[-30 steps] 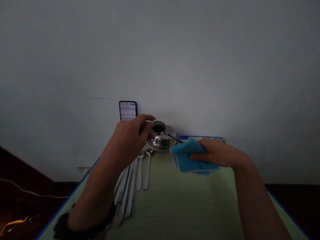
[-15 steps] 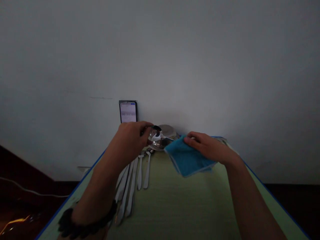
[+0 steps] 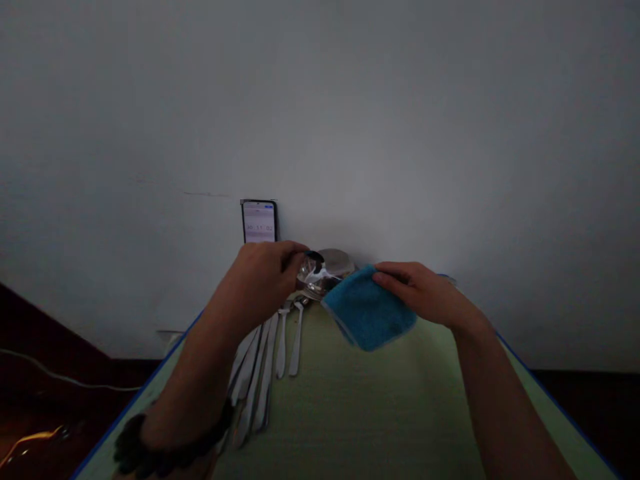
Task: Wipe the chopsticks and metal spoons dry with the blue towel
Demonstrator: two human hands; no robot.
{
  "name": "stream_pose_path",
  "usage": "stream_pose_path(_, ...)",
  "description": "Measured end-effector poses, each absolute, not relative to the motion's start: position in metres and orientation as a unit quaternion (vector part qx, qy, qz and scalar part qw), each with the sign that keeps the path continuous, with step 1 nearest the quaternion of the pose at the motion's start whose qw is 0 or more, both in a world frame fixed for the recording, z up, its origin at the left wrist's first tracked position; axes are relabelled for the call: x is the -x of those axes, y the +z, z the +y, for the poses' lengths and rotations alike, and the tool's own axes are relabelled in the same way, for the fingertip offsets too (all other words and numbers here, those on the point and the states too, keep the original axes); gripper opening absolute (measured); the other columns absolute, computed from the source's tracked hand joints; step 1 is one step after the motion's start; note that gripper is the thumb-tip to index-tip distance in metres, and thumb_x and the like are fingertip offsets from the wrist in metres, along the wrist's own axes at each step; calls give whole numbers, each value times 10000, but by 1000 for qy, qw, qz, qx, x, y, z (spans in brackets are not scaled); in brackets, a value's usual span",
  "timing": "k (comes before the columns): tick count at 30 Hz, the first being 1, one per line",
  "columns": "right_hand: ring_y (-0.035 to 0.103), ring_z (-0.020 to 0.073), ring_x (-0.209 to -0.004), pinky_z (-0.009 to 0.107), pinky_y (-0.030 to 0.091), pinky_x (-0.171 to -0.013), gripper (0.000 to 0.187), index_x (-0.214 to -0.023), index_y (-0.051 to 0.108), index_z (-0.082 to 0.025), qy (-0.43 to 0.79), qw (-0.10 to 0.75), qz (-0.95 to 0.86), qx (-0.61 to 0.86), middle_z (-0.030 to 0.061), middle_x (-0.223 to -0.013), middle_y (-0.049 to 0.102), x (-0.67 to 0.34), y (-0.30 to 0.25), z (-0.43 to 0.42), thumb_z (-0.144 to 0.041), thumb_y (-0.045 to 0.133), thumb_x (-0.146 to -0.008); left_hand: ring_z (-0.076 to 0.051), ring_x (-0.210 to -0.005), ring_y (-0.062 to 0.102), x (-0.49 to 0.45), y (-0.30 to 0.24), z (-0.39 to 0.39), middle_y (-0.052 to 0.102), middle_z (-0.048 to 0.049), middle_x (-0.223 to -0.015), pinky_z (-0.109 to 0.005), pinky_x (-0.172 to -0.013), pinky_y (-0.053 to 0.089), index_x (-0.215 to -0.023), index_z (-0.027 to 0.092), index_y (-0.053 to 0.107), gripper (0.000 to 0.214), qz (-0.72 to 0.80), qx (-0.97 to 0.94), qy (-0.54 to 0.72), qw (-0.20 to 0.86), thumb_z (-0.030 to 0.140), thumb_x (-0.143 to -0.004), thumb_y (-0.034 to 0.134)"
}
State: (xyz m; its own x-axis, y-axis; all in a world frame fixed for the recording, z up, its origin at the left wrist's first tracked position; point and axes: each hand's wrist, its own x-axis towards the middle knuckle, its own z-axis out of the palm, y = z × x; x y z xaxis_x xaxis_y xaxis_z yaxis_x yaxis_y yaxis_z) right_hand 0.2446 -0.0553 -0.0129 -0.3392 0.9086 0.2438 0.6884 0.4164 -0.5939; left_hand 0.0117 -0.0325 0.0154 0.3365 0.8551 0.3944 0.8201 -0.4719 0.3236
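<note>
My left hand (image 3: 267, 273) pinches a shiny metal spoon (image 3: 319, 275) by its bowl end, over the far part of the table. The spoon's handle runs right and goes out of sight at a blue cloth (image 3: 370, 313). My right hand (image 3: 417, 290) grips this cloth by its upper edge, thumb against fingers, and the rest hangs down. Whether the cloth is wrapped round the handle is hidden. Just behind the spoon stands a round metal container (image 3: 336, 261), partly covered by it.
Several knives (image 3: 263, 387) lie on the green table (image 3: 360, 413), partly under my left forearm. Beside them are a fork (image 3: 281, 343) and a smaller spoon (image 3: 296, 340). A lit phone (image 3: 260, 221) leans on the wall (image 3: 400, 133) at the table's far edge.
The cloth has shifted slightly left along the spoon's handle, and its lower part hangs differently. My left hand keeps the same hold on the spoon.
</note>
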Motion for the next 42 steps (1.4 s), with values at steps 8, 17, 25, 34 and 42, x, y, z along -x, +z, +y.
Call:
stream_pose_path(8,589,166,-725,260,406,-605,411,-952,611,-197,220,155,-800,537,62,-902,662,-228,-13,-59,-514,378,-836,-196,-683,669,-14,18,-35,719,-49,-720,-281,-647,487,-1035,175,652,360,536,-797,279,16,324,-819,407)
stream_pose_path(17,526,101,-550,204,369,-495,353,-786,613,-195,263,157,-802,513,-11,-656,603,-257,-12,-59,-495,430,-816,-156,-626,673,-10,12,-32,715,-45,-756,-227,-567,517,-990,134,637,285,495,-767,323,251,288,-800,490)
stream_pose_path(25,434,66,-484,176,329,-435,346,-754,592,-186,271,174,-812,487,-40,-573,496,-239,-12,-59,-480,424,-824,-127,-634,651,-15,12,-39,707,-7,-721,-207,-588,514,-951,167,650,233,386,-800,251,384,291,-771,569)
stream_pose_path(34,456,56,-466,189,278,-461,314,-731,612,-181,126,194,-835,498,-40,-547,543,-222,-12,-58,-427,446,-836,-102,-548,587,-11,13,-36,649,16,-601,-182,-501,417,-751,162,662,238,426,-840,219,253,372,-768,550)
stream_pose_path(42,478,74,-518,205,294,-511,244,-752,613,-185,105,235,-829,497,-28,-587,572,-214,-10,-60,-370,476,-831,-87,-532,565,-22,16,-44,625,21,-585,-170,-487,371,-712,155,642,216,397,-876,178,207,304,-789,505)
